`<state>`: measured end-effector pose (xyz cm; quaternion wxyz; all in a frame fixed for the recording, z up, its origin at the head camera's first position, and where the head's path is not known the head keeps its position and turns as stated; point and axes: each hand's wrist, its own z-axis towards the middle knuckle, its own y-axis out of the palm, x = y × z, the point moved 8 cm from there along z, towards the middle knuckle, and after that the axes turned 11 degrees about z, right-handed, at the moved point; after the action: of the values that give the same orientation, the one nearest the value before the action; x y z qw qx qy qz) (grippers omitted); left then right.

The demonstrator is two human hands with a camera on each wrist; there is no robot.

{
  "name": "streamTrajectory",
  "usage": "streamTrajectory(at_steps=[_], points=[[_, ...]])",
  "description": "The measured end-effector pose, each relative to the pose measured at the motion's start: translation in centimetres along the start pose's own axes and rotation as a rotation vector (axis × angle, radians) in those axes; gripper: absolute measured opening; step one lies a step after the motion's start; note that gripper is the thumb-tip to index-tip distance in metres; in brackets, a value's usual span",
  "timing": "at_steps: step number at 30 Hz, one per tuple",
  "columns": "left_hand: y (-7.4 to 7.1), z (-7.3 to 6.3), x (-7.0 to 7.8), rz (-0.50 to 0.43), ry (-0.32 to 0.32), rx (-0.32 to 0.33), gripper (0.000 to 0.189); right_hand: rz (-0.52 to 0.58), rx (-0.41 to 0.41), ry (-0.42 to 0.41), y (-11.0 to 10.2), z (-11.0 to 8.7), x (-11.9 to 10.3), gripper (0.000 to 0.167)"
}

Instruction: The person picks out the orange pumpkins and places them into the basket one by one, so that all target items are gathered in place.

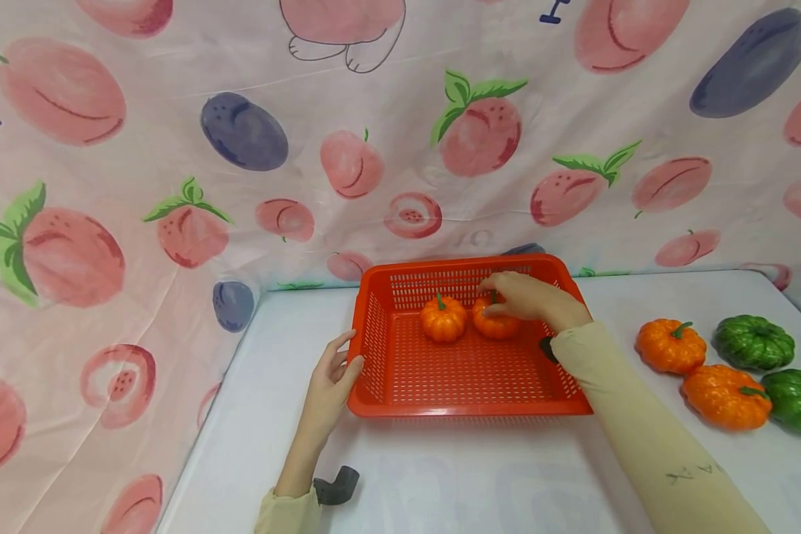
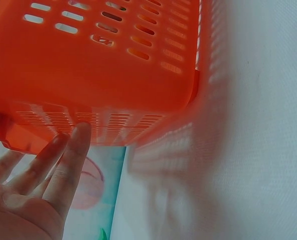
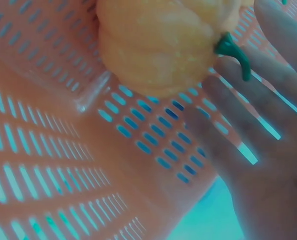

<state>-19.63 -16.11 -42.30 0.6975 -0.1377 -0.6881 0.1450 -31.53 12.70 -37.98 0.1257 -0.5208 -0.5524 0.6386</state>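
Note:
A red plastic basket with slotted walls stands on the white table. Inside it, side by side, are an orange toy pumpkin with a green stem and a second orange pumpkin. My right hand reaches over the basket's right wall, partly covering the second pumpkin; in the right wrist view its fingers are spread loosely beside that pumpkin's stem. At the basket's left side is my left hand, thumb near the rim and fingers extended along the outer wall.
Right of the basket lie two more orange pumpkins, one at the back and one in front, beside two green pumpkins. A fruit-print cloth hangs behind the table and along its left.

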Motion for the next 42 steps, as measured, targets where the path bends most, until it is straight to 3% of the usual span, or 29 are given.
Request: streamTrajectory(at_steps=[27, 42], points=[[0.0, -0.1, 0.1, -0.003, 0.002, -0.002, 0.048, 0.018, 0.107, -0.084, -3.1, -3.6, -1.6, 0.047], [0.0, -0.2, 0.3, -0.019, 0.001, -0.006, 0.049, 0.032, 0.167, -0.091, -4.6, -5.9, -0.9, 0.045]])
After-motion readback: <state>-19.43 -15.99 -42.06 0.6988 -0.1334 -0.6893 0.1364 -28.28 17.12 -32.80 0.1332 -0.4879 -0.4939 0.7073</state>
